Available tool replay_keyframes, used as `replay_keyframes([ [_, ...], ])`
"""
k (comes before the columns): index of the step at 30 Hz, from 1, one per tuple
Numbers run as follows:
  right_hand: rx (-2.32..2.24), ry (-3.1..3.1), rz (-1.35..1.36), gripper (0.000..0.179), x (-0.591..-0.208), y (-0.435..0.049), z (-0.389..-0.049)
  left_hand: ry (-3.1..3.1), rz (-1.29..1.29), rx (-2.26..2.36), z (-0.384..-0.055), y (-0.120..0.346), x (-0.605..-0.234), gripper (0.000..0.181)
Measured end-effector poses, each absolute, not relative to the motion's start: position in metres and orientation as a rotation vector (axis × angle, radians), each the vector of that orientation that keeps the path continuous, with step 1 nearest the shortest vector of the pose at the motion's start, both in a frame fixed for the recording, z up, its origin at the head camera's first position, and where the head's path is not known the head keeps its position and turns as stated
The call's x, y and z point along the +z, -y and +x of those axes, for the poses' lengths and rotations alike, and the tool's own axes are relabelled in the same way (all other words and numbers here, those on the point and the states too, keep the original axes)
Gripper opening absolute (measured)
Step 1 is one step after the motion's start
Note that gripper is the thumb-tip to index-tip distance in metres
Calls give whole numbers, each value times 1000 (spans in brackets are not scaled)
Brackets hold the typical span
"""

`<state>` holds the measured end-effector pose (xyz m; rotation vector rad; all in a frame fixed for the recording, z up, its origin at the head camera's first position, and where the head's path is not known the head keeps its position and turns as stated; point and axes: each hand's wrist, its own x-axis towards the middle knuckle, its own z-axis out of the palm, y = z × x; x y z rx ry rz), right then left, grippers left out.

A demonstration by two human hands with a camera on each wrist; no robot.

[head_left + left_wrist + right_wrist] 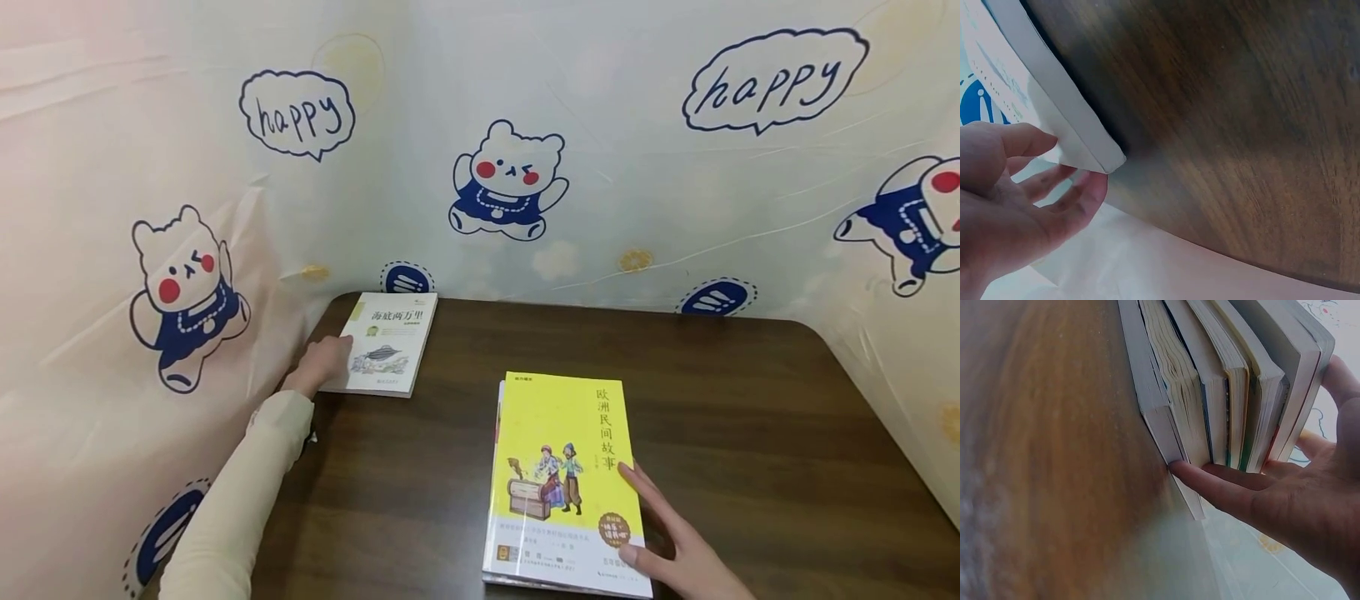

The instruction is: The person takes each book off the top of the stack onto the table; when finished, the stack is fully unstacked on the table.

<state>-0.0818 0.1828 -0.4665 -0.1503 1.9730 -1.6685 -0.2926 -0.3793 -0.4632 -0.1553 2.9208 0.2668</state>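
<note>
"So, what lies closest?"

"A stack of books (1216,381) near the front of the dark wooden table (720,433), with a yellow book (555,417) on top. A person's right hand (678,554) rests against its right side, the fingers spread and fairly straight rather than wrapped round it."

"How many books are in it?"

"Several; from the right wrist the edges are dim, so I wouldn't swear to a count."

"And further off?"

"A pale sleeve (243,492) reaches along the left of the table to the left hand (322,362). That one grips a white book (393,346) by a corner: thumb on the cover, the other fingers bent in at the edge."

"Where is that book?"

"Lying at the far left corner of the table, well apart from the stack."

"What stands beyond?"

"A pale cloth (637,183) printed with white bears in blue, one winking bear (510,183) near the middle, and two 'happy' speech bubbles above."
</note>
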Motion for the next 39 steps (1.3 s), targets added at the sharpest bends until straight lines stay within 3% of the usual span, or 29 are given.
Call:
replay_keyframes([
  [4,-1668,-1978,-161,80,-467,-184,-82,-2957,-66,210,-293,376,-461,42],
  [10,-1647,-2018,-191,79,-466,-184,-83,-3031,-90,368,-285,357,-454,51],
  [17,-1540,-2169,-166,77,-463,-184,-83,-3209,261,427,-267,314,-440,47],
  [28,-1473,-2291,-232,76,-464,-185,-84,-3233,632,718,-221,255,-416,44],
  [39,-1589,-2199,-213,82,-465,-184,-83,-2916,691,1097,-150,197,-419,51],
])
